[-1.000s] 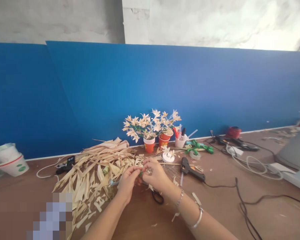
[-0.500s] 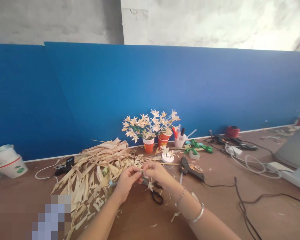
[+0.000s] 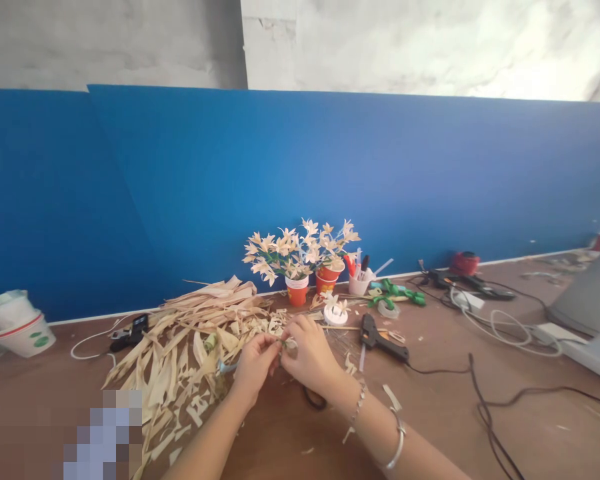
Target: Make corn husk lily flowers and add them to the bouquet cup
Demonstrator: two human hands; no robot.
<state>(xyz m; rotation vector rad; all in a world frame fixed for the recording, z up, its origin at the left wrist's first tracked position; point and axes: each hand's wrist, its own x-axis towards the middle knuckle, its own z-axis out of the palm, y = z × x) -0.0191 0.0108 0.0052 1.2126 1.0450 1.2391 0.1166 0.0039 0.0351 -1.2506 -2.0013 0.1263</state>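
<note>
Right hand [image 3: 310,353]: has risen and arched since the earlier frame, its knuckles higher and its wrist bent more; it now hides the pale flower that showed below it and more of the black loop [image 3: 314,402].
Left hand [image 3: 254,367]: shifted only slightly, meeting the right at the fingertips.
Small green piece [image 3: 283,343]: sits between the two hands, raised in front of the person over the desk [image 3: 290,440]; slim, green and largely covered by fingers, so its full shape cannot be told.
Grip: the left thumb and forefinger appear pinched together on the green piece; the right fingers curl down close against it, but whether they close on it cannot be told.
Change at the fingertips: the higher right hand seems to suit fine handling of the piece from above, while the left appears to steady it.
Pale dry strips [image 3: 180,353]: heaped left of the hands, with loose scraps around.
Pale flowers [image 3: 285,247]: star-shaped, on green stems, standing in orange cups [image 3: 297,293] beyond the hands.
Black glue gun [image 3: 383,340]: lies to the right, its cable trailing away.
</note>
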